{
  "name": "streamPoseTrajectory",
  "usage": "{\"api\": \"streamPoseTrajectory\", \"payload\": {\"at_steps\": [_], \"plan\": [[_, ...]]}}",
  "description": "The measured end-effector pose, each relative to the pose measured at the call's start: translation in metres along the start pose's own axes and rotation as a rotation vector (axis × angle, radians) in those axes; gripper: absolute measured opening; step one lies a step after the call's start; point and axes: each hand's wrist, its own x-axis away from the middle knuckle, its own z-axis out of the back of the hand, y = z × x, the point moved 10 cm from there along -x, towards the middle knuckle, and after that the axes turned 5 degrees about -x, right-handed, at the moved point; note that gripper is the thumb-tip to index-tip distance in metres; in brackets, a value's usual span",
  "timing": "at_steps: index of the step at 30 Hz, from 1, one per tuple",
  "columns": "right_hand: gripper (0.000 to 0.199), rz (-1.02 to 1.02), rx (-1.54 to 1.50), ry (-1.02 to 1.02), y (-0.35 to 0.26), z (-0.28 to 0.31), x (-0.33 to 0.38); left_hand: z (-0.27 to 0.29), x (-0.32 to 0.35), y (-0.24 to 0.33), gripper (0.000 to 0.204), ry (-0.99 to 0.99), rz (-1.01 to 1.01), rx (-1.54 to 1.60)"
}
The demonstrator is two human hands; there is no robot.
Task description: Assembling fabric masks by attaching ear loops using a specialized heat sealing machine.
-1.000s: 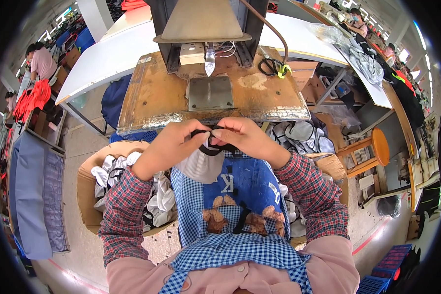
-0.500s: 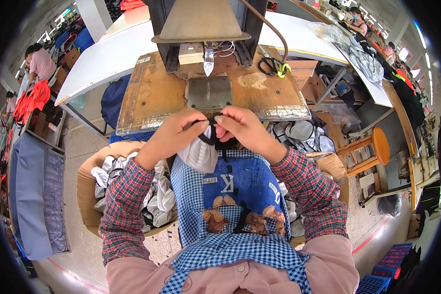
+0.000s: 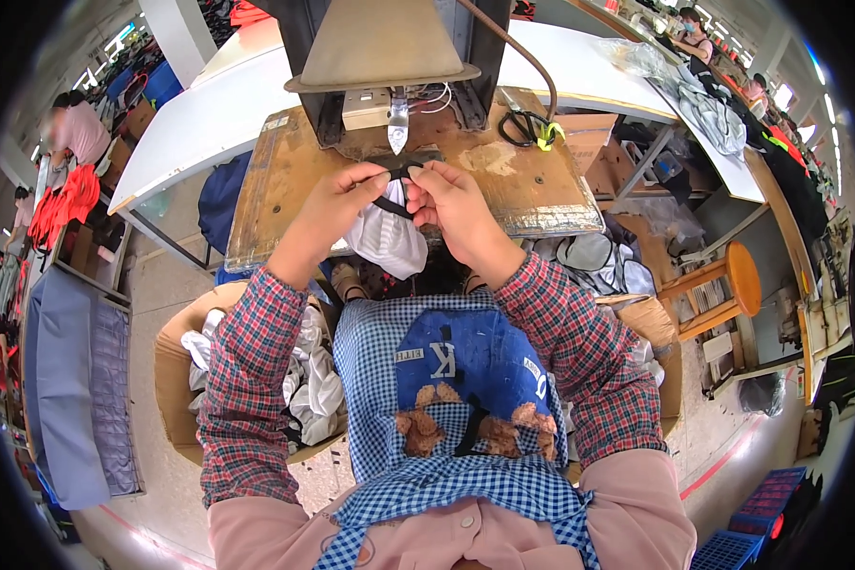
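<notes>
Between finger and thumb, my left hand pinches a black band edging a pale, faintly striped cloth piece. My right hand grips the same band from the other side, its fingertips close to the left ones. The cloth hangs below my fingers over the front edge of a worn wooden machine table. Just beyond my fingertips, a pointed metal tip hangs from the machine head. The metal plate under it is mostly covered by my hands. Exactly what the cloth piece is cannot be made out.
Black-handled scissors with a yellow tie lie right of the machine. A cardboard box of white cloth pieces stands left of my lap; more cloth lies at right. A wooden stool stands farther right. Other people sit working in the background.
Both hands have moved forward and up, from the table's front edge to over the table near the metal tip, carrying the cloth and band with them.
</notes>
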Motion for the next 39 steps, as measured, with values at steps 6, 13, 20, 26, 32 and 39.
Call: {"api": "streamPoseTrajectory", "payload": {"at_steps": [6,13,20,26,32,39], "plan": [[0.020,0.007,-0.013,0.033,-0.003,0.000,-0.010,0.003,-0.006,0.000,0.023,0.012,0.025,0.090],[0.020,0.012,0.010,0.036,-0.006,0.000,-0.015,0.007,-0.009,0.000,0.024,0.039,0.015,0.126],[0.018,0.007,-0.004,0.062,-0.005,0.000,-0.017,0.007,-0.010,0.002,0.024,0.045,-0.014,0.143],[0.018,0.023,-0.017,0.081,-0.006,0.001,-0.018,0.005,-0.011,0.001,0.024,0.064,-0.037,0.194],[0.017,0.027,-0.050,0.090,-0.004,-0.001,-0.018,0.006,-0.006,0.001,0.024,0.107,-0.035,0.225],[0.016,0.017,-0.088,0.112,-0.003,0.001,-0.017,0.003,-0.005,0.000,0.025,0.124,-0.014,0.274]]}}
